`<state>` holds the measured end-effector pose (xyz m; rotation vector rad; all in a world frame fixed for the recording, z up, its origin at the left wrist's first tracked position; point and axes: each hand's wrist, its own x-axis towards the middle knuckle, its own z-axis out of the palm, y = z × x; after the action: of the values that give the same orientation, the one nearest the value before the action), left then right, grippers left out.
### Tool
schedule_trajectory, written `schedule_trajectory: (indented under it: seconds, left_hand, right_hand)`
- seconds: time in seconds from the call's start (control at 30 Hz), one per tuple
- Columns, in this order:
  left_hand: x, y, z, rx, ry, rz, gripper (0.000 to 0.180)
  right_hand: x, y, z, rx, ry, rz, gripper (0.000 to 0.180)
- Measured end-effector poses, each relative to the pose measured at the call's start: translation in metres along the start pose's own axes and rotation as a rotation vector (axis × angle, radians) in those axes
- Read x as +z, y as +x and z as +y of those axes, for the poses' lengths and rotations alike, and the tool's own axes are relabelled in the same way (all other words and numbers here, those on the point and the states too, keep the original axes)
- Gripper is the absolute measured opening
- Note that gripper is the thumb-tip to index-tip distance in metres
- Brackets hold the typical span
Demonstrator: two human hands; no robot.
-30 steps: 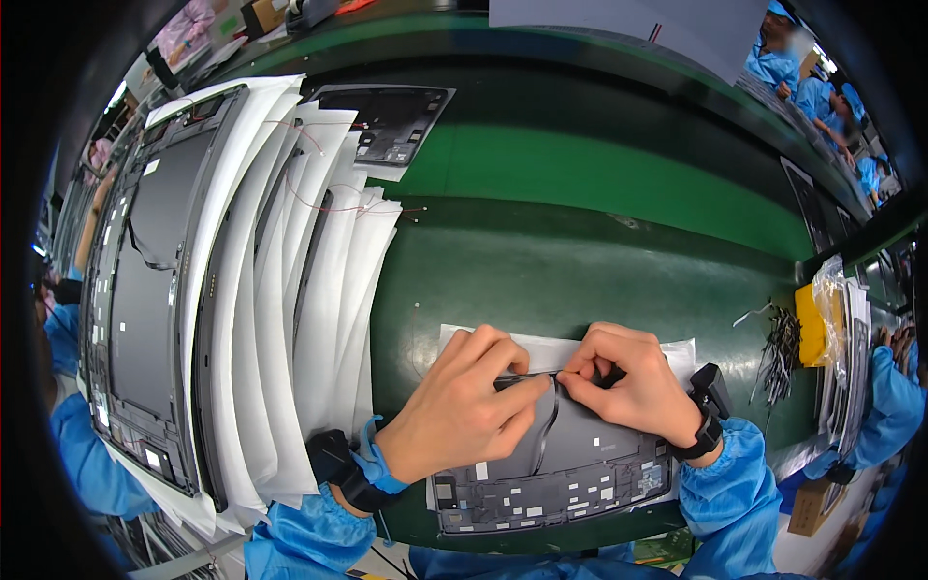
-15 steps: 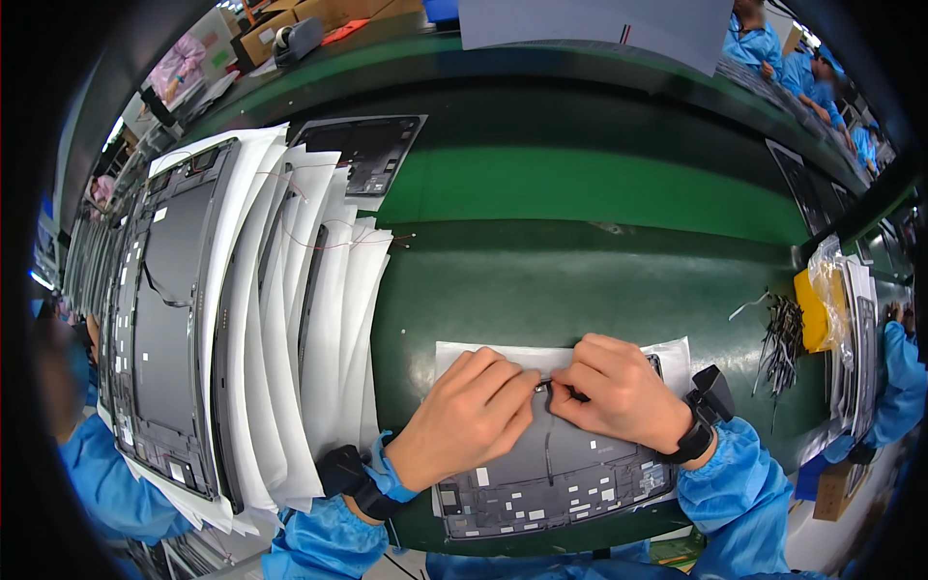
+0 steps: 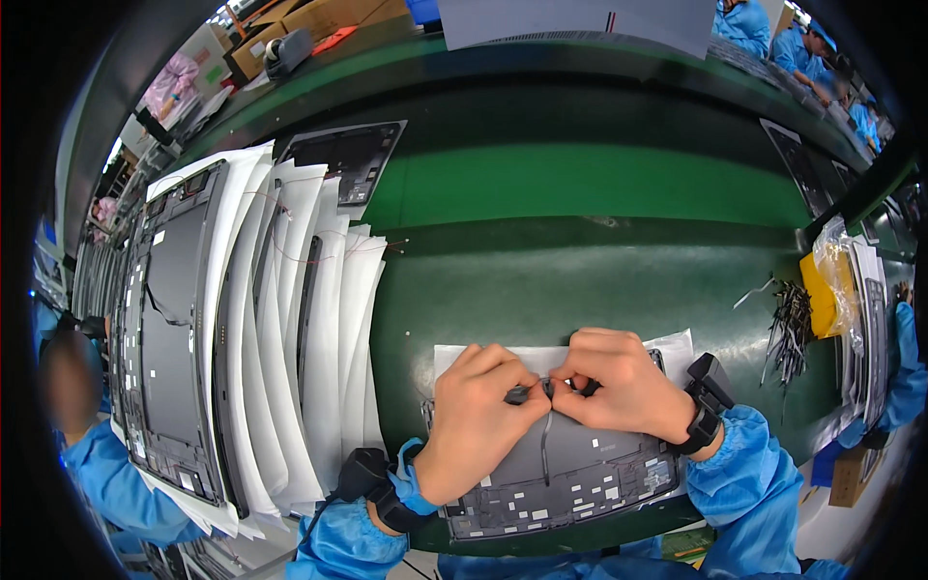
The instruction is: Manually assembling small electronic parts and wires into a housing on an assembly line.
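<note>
While both hands are meeting over the middle of a flat grey panel (image 3: 570,474), the left hand (image 3: 478,420) and the right hand (image 3: 623,382) are pinching the same small dark part (image 3: 546,391) between their fingertips — both hands are closed tight on it, knuckles up. The part is sitting near the top edge of the panel, and a thin grey strip (image 3: 544,445) is hanging down from it across the panel's face. The panel is lying on a white sheet (image 3: 677,345) at the near edge of the green belt (image 3: 580,280), right in front of the person, and its near edge is showing many little white and grey patches. Each wrist is wearing a black band, with blue sleeves behind them. To the left, a big stack of the same kind of panels (image 3: 174,329) is leaning in a row, each one sitting between white foam sheets (image 3: 329,319), with thin red wires running across some of them. One more dark panel (image 3: 348,159) is lying alone farther up the belt. To the right, a small heap of thin metal pieces (image 3: 793,329) is lying on the belt — just beside a yellow pack in a clear bag (image 3: 831,290). Other people in blue are showing at the far left and the far right edges.
</note>
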<state>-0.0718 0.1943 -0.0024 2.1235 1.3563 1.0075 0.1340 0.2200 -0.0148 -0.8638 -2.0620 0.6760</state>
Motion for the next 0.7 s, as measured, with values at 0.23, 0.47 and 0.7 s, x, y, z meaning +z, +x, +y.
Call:
schedule_trajectory:
  seconds: [0.23, 0.47, 0.7]
  left_hand:
    - [0.001, -0.001, -0.008, 0.179, 0.010, -0.019, 0.014]
    - [0.004, -0.001, -0.010, 0.218, -0.009, -0.014, 0.016]
    - [0.004, 0.000, -0.013, 0.196, -0.052, -0.008, 0.017]
  right_hand:
    - [-0.002, -0.001, -0.005, -0.140, -0.194, -0.034, 0.015]
    - [-0.005, -0.003, -0.003, -0.178, -0.188, -0.058, 0.017]
    - [-0.003, -0.003, -0.005, -0.195, -0.250, -0.069, 0.017]
